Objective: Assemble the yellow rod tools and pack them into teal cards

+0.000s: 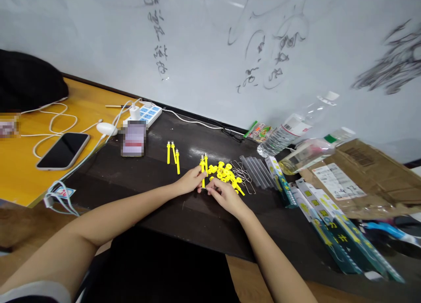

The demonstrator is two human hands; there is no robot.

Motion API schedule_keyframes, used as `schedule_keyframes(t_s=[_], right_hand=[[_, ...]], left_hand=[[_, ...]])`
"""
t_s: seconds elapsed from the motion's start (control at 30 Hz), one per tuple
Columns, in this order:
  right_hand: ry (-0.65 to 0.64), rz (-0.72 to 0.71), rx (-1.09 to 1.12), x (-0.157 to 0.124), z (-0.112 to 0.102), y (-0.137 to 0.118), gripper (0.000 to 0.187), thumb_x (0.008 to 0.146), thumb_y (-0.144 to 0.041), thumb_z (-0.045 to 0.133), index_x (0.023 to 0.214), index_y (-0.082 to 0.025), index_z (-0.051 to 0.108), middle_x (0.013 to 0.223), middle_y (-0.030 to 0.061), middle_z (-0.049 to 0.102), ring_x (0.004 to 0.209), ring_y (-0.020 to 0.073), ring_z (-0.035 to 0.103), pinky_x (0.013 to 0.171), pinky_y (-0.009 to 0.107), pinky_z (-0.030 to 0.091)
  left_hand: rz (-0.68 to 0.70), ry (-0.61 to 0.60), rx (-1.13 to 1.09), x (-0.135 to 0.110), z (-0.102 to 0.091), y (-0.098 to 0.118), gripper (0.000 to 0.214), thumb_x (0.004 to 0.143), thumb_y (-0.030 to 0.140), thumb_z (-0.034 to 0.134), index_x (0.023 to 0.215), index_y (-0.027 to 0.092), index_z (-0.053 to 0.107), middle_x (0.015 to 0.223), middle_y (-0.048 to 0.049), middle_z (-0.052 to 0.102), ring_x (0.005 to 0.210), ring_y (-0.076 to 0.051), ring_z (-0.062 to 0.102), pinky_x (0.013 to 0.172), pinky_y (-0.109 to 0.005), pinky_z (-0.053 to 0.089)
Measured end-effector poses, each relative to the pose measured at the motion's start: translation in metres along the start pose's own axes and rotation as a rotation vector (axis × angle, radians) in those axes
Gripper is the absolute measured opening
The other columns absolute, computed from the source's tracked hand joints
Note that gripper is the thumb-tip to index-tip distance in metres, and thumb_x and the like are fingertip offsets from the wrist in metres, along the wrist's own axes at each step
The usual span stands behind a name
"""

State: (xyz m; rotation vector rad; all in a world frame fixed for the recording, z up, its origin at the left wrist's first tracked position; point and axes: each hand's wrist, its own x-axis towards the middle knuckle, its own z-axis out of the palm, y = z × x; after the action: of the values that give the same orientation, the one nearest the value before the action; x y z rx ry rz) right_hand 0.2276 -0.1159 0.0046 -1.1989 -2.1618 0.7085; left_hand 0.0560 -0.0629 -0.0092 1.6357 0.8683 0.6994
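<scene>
My left hand [191, 180] is closed around a slim yellow plastic stick [203, 178], its silver metal tip pointing away from me. The fingertips of my right hand [226, 196] are pinched together at the stick's near end, where a small shiny piece shows; what exactly they grip I cannot make out. A second yellow stick [206, 162] stands out just beside the first; whether it is held is unclear. Small yellow plastic parts [226, 172] lie in a loose pile right of my hands. Farther left, three similar yellow sticks [173, 154] with metal tips rest on the dark table [148, 180].
Metal wire clips [242, 173] and clear plastic tubes [258, 171] lie right of the pile. Beyond them are long green-and-white boxes [332, 228], water bottles [289, 127] and a brown parcel [368, 176]. Leftward are phones [64, 150], cables and a power strip [148, 115].
</scene>
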Motion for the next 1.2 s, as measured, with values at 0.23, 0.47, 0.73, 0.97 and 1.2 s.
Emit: schedule_keyframes(t_s=[0.23,0.47,0.73,0.97,1.2], right_hand=[[-0.018,-0.001,-0.074,0.000,-0.001,-0.003,0.012,0.088,-0.018,0.048,0.079,-0.020,0.054,0.072,0.0006,0.063,0.066,0.0140,0.057,0.062,0.024,0.042],[-0.026,-0.006,-0.094,0.000,0.000,-0.007,0.012,0.089,-0.020,0.047,0.079,-0.021,0.053,0.070,0.0003,0.061,0.064,0.0137,0.055,0.060,0.024,0.040],[-0.015,-0.014,-0.107,0.000,-0.002,-0.010,0.011,0.088,-0.017,0.046,0.079,-0.021,0.051,0.070,0.0001,0.059,0.063,0.0141,0.055,0.059,0.024,0.039],[0.022,-0.018,-0.213,-0.001,0.004,-0.006,0.010,0.090,-0.019,0.045,0.082,-0.021,0.051,0.075,0.0010,0.061,0.062,0.0139,0.055,0.059,0.023,0.038],[0.019,0.002,-0.188,-0.001,0.002,-0.006,0.008,0.089,-0.021,0.048,0.083,-0.021,0.053,0.071,-0.0002,0.060,0.060,0.0135,0.054,0.057,0.023,0.037]], left_hand=[[0.036,-0.023,0.114,-0.004,-0.001,0.010,0.021,0.090,0.036,0.038,0.078,0.019,0.041,0.044,0.0087,0.046,0.040,-0.009,0.049,0.047,-0.020,0.037],[0.031,-0.054,0.062,-0.002,-0.001,0.007,0.021,0.090,0.037,0.038,0.082,0.018,0.041,0.044,0.0087,0.046,0.038,-0.011,0.049,0.044,-0.020,0.037],[0.032,-0.033,0.078,-0.002,0.000,0.006,0.020,0.090,0.034,0.037,0.079,0.018,0.041,0.048,0.0079,0.046,0.040,-0.009,0.048,0.046,-0.020,0.037],[0.025,-0.029,0.149,-0.002,0.000,0.009,0.018,0.089,0.031,0.039,0.080,0.017,0.043,0.050,0.0061,0.050,0.042,-0.009,0.050,0.045,-0.019,0.037],[-0.032,-0.044,0.151,-0.006,-0.001,0.013,0.019,0.090,0.034,0.037,0.082,0.018,0.042,0.057,0.0060,0.049,0.034,-0.006,0.042,0.034,-0.017,0.032]])
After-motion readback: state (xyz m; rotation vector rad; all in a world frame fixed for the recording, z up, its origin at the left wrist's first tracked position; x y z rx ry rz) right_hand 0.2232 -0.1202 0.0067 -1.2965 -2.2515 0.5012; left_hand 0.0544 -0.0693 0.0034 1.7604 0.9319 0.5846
